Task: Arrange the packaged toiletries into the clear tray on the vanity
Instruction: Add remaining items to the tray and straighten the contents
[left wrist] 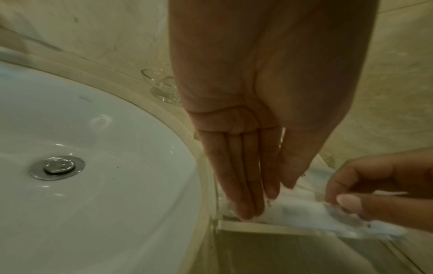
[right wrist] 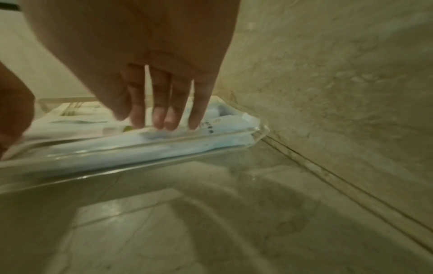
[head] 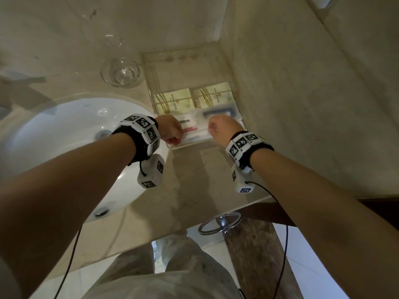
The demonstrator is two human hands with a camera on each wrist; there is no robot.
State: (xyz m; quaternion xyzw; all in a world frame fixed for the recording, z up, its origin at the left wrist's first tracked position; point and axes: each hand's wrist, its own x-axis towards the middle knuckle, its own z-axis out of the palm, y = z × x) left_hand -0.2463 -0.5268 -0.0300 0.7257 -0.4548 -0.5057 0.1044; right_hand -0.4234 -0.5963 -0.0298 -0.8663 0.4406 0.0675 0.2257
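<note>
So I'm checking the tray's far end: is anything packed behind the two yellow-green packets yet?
No, in the head view the clear tray shows only bare bottom beyond the two yellow-green packets.

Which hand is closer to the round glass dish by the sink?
Left. The left hand is at the tray's near left corner, on the glass dish's side; the right hand is farther over, near the wall.
</note>
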